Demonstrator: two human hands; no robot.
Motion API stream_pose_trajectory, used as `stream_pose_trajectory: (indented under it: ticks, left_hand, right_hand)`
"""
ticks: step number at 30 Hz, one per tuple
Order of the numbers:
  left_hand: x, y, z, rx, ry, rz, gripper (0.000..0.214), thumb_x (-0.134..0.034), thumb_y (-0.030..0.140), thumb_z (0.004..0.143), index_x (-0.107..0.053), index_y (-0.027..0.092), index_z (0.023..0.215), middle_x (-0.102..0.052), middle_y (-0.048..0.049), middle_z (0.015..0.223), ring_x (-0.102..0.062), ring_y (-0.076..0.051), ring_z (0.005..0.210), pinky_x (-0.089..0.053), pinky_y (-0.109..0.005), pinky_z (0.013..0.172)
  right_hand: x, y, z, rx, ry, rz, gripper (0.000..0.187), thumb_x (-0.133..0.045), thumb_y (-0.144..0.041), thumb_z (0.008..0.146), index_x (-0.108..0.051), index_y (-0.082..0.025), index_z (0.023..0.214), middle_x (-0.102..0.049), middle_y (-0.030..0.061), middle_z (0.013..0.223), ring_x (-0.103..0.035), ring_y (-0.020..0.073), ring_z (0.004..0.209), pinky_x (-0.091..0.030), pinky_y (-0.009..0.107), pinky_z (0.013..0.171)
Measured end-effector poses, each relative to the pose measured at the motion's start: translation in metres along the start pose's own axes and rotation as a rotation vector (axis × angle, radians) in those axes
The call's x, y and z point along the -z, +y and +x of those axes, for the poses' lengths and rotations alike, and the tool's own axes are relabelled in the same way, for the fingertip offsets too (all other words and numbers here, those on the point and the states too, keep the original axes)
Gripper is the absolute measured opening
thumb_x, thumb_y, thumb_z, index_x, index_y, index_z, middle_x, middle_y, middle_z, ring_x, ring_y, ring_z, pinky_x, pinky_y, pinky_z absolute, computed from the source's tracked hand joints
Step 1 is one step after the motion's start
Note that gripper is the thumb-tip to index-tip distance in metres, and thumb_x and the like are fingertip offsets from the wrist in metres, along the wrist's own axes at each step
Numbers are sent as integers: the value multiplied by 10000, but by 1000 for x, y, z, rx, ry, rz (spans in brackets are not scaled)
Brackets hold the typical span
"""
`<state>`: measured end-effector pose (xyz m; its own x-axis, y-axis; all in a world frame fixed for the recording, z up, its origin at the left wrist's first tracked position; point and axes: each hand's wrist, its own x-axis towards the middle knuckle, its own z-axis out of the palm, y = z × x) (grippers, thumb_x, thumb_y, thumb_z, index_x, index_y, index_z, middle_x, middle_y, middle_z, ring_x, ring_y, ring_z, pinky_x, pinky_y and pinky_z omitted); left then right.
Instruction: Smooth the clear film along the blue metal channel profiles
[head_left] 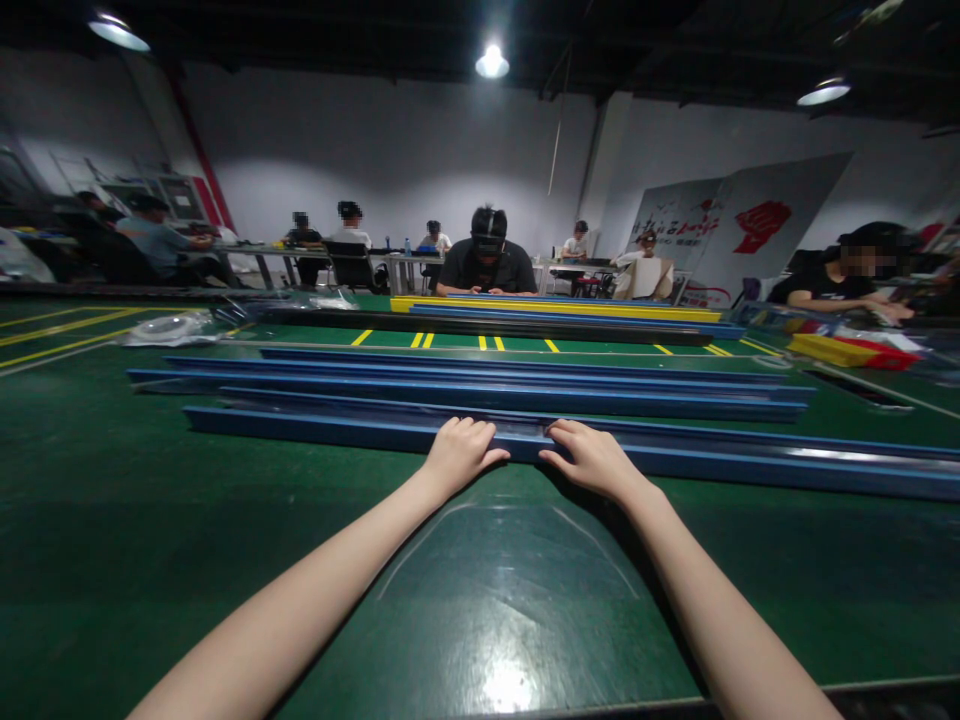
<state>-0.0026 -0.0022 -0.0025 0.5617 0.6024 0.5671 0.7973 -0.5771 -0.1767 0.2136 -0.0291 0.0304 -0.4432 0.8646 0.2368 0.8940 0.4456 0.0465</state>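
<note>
A long blue U-shaped channel (315, 428) lies across the green table, running out past the right edge of the view. My left hand (460, 456) grips its near wall, fingers curled over the top into the channel and thumb along the front face. A short gap to the right, my right hand (589, 457) holds the same wall in a mirrored grip. Just behind lie more blue channels (600, 396), close together and roughly parallel to the one I hold. The fingertips of both hands are partly hidden inside the channel.
Farther back lie a black strip (487, 326) and a yellow strip (600, 311). A clear plastic bag (169, 328) rests at left. A dark flat object (862, 390) and yellow and red pieces (847, 350) are at right. A co-worker (487, 255) bends over opposite; others sit behind.
</note>
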Motion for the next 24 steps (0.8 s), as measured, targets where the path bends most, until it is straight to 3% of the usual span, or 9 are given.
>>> stream_pose_trajectory:
  ticks: [14,24]
  left_hand:
    - [1,2,0,23,20,41,405,-461,543,769,-521,147,823,-627,-50,716,-566,-188,681,-324,-289,602]
    - [2,2,1,54,-3,40,417,-455,559,761,-515,146,780,-624,-50,696,-573,-187,666,-321,-284,605]
  right_hand:
    - [-3,3,0,-13,19,60,290,-399,-393,837,-508,-179,1001,-594,72,1018,-549,180,934,-386,249,676]
    - [-5,6,3,-2,29,114,243,-436,-401,819,-533,-197,909,-609,51,934,-561,168,829,-351,235,625]
